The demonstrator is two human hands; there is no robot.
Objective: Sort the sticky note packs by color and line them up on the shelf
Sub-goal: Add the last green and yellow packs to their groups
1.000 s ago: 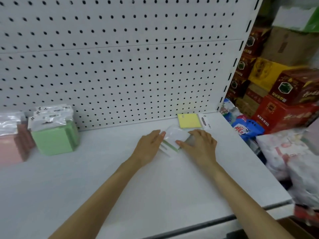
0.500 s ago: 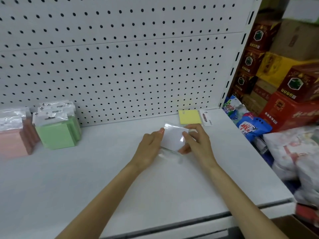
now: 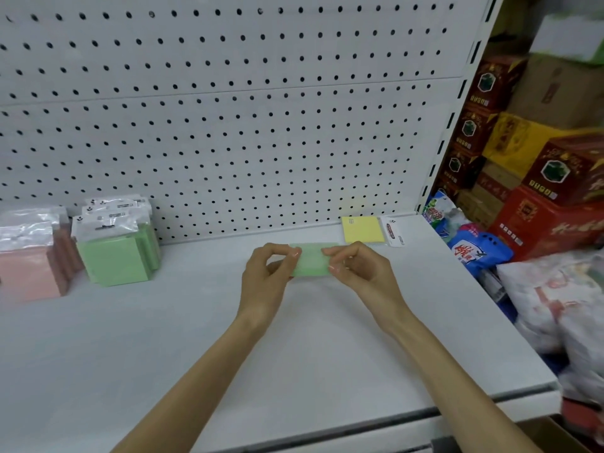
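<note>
Single head-worn wide-angle view, looking forward and down over the shelf (image 3: 163, 354), close enough that both forearms reach in from the bottom edge, pegboard (image 3: 228, 125) straight ahead, boxes (image 3: 555, 191) at right

Both hands held a green sticky note pack (image 3: 310, 259) above the white shelf (image 3: 163, 338), the left hand (image 3: 266, 276) pinching its left end and the right hand (image 3: 359, 273) its right. A yellow pack (image 3: 362, 229) lay by the pegboard (image 3: 228, 125); green packs (image 3: 114, 256) and pink packs (image 3: 29, 273) stood far left.

White pegboard (image 3: 228, 125) backing (stacked cartons (image 3: 539, 152) right)
</note>
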